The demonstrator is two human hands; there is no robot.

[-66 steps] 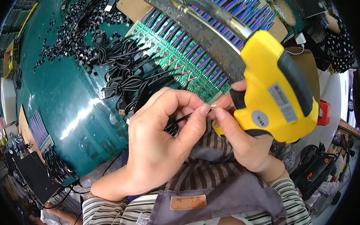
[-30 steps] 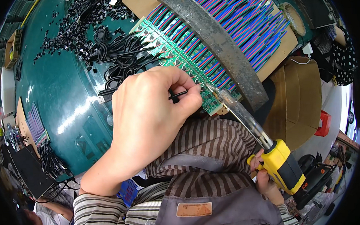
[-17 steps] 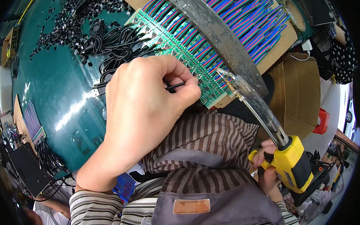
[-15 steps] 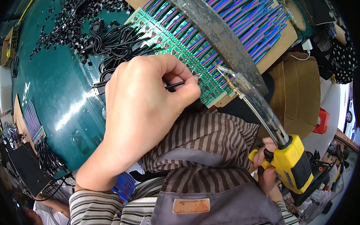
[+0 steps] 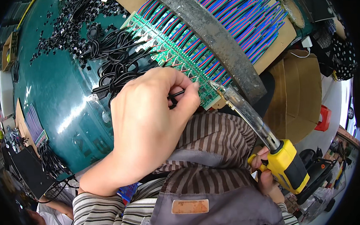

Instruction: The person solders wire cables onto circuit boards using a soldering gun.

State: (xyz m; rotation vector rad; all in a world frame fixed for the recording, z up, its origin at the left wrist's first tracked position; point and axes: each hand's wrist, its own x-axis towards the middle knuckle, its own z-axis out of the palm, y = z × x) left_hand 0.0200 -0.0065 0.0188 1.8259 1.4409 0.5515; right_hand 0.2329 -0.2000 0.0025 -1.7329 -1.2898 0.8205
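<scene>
My left hand [image 5: 147, 114] pinches a thin black cable [image 5: 176, 94] between thumb and forefinger. Its fingertips are at the near end of a green circuit board panel [image 5: 185, 65], where small bare wire ends stick out. On the right, my right hand [image 5: 266, 179] grips a yellow and black soldering gun [image 5: 287, 164] with a trigger. The gun's long barrel points up and left, its tip close to the board just right of my left fingertips. Whether the tip touches a wire or pad I cannot tell.
A heavy curved-looking metal bar [image 5: 221, 41] lies across rows of coloured wires [image 5: 240, 19]. Black coiled cables [image 5: 116, 61] and many small black connectors [image 5: 62, 37] spread over the green table mat [image 5: 71, 98]. A cardboard box [image 5: 295, 94] stands at right; another person [image 5: 55, 219] sits lower left.
The soldering gun's tip has moved left and nearer to me, closer to my left fingertips. My left hand has dropped slightly toward me, still pinching the cable.
</scene>
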